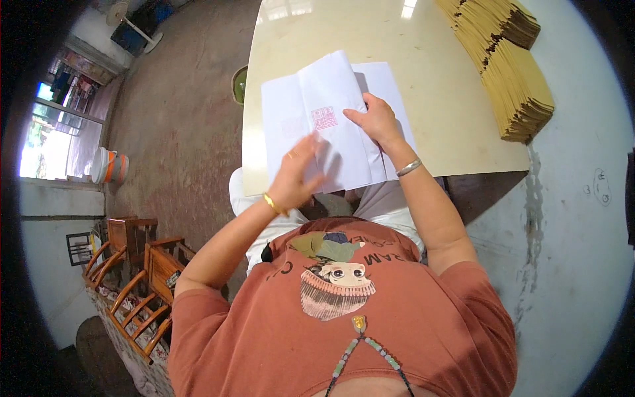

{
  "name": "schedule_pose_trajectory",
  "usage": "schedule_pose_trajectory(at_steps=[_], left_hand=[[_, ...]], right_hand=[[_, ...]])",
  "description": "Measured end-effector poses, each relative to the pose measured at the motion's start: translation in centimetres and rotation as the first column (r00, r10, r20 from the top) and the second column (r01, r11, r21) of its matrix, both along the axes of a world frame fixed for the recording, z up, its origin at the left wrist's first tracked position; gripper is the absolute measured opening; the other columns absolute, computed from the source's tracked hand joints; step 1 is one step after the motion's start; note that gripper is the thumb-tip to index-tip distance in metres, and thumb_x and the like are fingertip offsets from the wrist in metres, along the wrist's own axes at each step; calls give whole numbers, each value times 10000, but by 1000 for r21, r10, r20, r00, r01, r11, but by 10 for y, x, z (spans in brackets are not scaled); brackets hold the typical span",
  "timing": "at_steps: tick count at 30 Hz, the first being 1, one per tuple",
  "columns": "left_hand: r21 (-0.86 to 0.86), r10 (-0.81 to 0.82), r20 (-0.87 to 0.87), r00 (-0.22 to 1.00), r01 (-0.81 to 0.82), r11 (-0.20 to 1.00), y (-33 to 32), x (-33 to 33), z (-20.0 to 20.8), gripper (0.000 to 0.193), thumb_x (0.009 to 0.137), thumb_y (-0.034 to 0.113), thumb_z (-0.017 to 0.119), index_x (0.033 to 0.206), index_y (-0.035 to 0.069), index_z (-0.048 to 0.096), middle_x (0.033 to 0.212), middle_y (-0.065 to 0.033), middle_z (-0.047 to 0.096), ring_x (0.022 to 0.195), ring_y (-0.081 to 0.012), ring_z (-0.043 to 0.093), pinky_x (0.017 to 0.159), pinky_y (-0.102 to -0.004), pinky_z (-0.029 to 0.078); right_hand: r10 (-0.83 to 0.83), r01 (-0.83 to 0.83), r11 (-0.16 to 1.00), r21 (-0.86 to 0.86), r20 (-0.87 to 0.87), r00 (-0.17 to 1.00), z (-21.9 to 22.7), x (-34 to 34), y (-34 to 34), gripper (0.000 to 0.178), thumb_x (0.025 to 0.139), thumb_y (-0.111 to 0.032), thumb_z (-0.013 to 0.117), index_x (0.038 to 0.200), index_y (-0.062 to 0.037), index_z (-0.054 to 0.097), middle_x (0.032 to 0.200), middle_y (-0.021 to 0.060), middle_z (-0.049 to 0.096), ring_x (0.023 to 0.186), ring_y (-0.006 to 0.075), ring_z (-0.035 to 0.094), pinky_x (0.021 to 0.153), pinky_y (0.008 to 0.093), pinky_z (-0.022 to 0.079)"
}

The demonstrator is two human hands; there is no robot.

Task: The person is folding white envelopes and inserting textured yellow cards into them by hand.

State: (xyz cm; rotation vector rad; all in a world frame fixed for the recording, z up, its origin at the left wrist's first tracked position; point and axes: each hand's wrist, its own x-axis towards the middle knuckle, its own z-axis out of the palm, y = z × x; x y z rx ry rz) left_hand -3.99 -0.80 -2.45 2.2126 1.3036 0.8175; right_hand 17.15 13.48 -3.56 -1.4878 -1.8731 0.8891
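Filling the upper middle of the view, a cream worktop (456, 122) reaches over the person's lap, its near edge above the knees. Slatted wooden chairs (163, 270) stand at the lower left, beside the person, and a pedestal fan (137, 31) stands on the floor at the far left. Along the right side of the worktop lies a long yellow paper stack (519, 79), with its sheets fanned. A white bucket (106, 165) with orange bands stands on the floor to the left. On the near part of the worktop, in front of the person, lies a folded white paper (347, 153), and a second white sheet (390, 86) shows from under its right side. The right hand (379, 123) is closed on the folded paper's right edge, thumb across the face. The left hand (296, 173), fingers loosely spread, is over the lower left of the paper; it is blurred, so whether it touches is hard to say. The two hands are apart. A silver bangle (409, 167) circles the right wrist, a gold bracelet (274, 204) the left. Between the hands' fingertips, the paper bears a square red stamp (325, 118).
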Motion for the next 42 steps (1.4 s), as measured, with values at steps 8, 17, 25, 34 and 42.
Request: schedule_pose_trajectory(at_steps=[8,17,25,34,42], left_hand=[[-820,749,542,381,45,570,102,32,10,653,741,98,745,1310,-15,445,1225,-167,552,979,-251,595,814,-363,495],[-821,717,524,459,47,570,88,40,26,463,743,43,708,1187,16,580,1053,-97,652,961,-250,618,844,-380,495],[-791,743,599,299,78,607,57,-23,8,342,733,51,726,1048,58,595,912,-47,637,838,-212,614,817,-359,501],[-766,721,642,260,179,617,47,-38,-5,445,726,37,713,1145,40,563,1006,-78,638,936,-252,623,882,-413,505],[-748,728,663,176,183,637,45,-26,2,406,722,1,724,1100,56,586,945,-30,629,895,-168,603,853,-294,481]], right_hand=[[-21,-151,952,-267,-548,836,4,23,11,396,752,-228,789,1021,12,625,890,92,663,806,132,620,700,272,525],[98,-22,989,147,-535,839,20,65,43,237,824,-191,722,957,-14,635,859,37,642,785,100,587,700,259,500],[-665,337,340,878,-28,746,126,268,76,169,827,-210,632,948,-94,640,984,105,644,936,306,594,867,415,460],[-675,515,738,437,449,586,136,331,71,295,867,-307,547,1006,-63,635,1006,165,661,968,345,621,816,444,495],[-644,244,737,631,545,536,136,375,71,201,890,-170,484,983,-89,642,875,197,659,798,384,630,688,465,504]])
